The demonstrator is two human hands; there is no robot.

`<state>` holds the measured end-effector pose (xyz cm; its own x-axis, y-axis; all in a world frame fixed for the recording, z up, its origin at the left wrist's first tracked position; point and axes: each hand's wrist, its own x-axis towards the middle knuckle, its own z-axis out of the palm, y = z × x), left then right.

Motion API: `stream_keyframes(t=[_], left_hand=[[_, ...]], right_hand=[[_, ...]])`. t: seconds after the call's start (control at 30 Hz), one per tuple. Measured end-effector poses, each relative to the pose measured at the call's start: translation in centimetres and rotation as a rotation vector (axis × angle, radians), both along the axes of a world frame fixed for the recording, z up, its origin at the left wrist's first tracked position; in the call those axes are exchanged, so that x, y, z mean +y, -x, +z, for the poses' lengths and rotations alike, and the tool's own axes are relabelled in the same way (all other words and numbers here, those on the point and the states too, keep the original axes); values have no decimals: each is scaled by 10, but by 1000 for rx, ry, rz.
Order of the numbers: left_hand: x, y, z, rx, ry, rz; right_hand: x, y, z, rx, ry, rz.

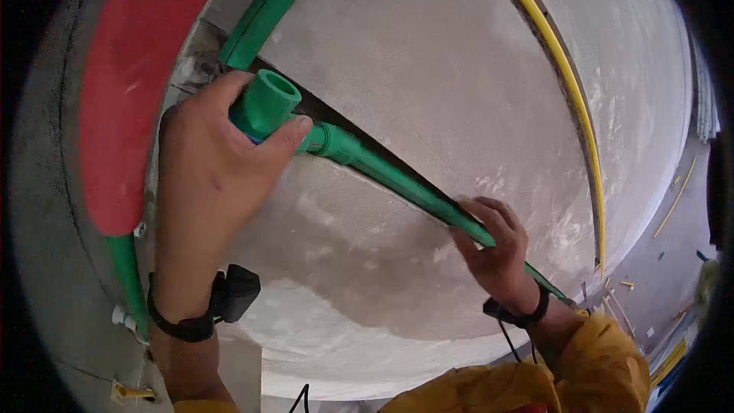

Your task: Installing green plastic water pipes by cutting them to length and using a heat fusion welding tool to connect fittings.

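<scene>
Diagonally across the middle of the view, a green pipe (405, 187) lies along a dark groove (336, 113) in the plastered wall (428, 92), its long axis running from 10 o'clock down to 4 o'clock. Its 10 o'clock end carries a green elbow fitting (267, 103), whose round open mouth points toward 1 o'clock and toward the viewer, turned aside from the line of the pipe.

The left hand (214, 138), at 10 o'clock, grips the elbow, with the thumb across its near side. The right hand (497, 248), at 4 o'clock, is curled around the pipe's lower stretch. Green pipe shows again past that hand toward 4 o'clock; whether it is the same piece cannot be told.

At 11 o'clock a second green pipe (275, 8) slants, its lower end just beside the elbow; whether the two touch is unclear. A red panel (134, 92) stands at 10 o'clock, with another length of green pipe (128, 283) below it at 8 o'clock. A yellow pipe (569, 69) curves down the wall around 2 o'clock. Both wrists wear black straps (183, 329), and a yellow-orange sleeve (604, 352) covers the right forearm.
</scene>
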<state>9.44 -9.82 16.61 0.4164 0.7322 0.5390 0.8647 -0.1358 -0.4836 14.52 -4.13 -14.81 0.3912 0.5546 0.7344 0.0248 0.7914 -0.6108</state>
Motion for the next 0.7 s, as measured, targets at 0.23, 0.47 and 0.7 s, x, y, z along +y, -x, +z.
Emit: stream_keyframes(t=[0.23,0.47,0.7], left_hand=[[-1,26,-23,139,-319,-120],[12,23,-12,43,-232,-131],[17,22,-22,108,-347,-283]], right_hand=[[-12,11,-179,-128,403,-24],[-14,25,-195,-173,387,-102],[-5,37,-217,-65,387,-62]])
